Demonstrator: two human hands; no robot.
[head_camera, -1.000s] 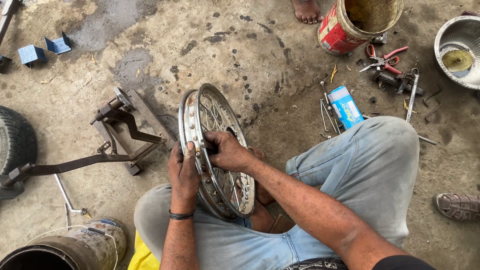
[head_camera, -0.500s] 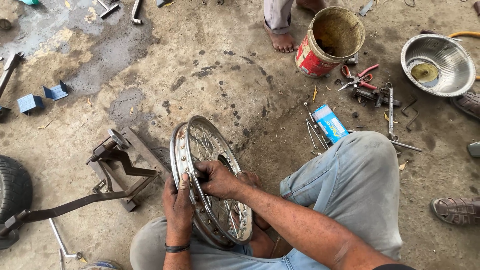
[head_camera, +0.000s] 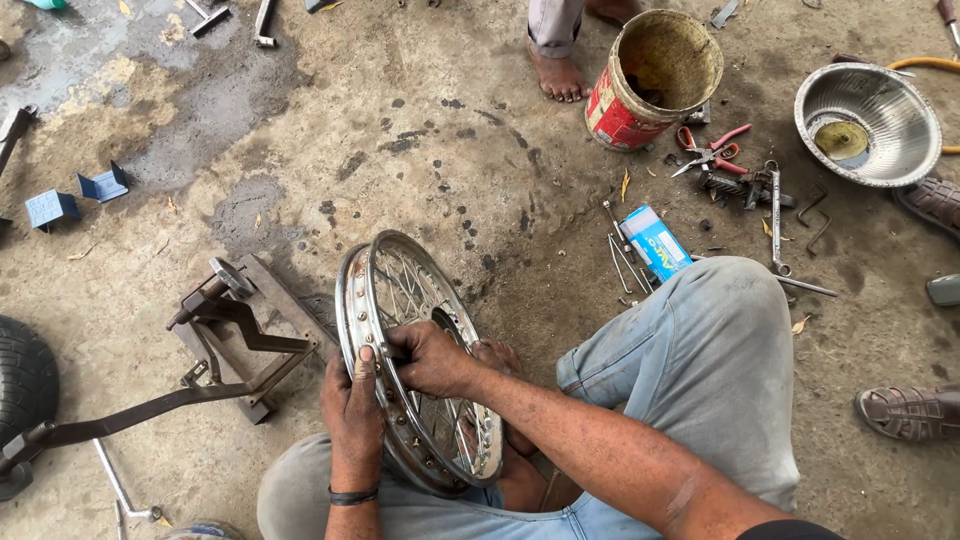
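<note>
Spoked wheel rim (head_camera: 415, 360) upright between the knees, gripped on both sides.

Left hand (head_camera: 352, 412) clamped on the outer rim edge, fingers curled together; right hand (head_camera: 432, 358) reaching across, fingers pinching among the spokes. Could tip toward the metal stand (head_camera: 235, 335) or trap fingertips between spokes, should the grip slacken.

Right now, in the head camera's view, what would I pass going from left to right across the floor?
Black tyre → blue blocks → metal stand → spoked wheel rim held by left hand and right hand → blue box → red bucket → steel bowl.
</note>
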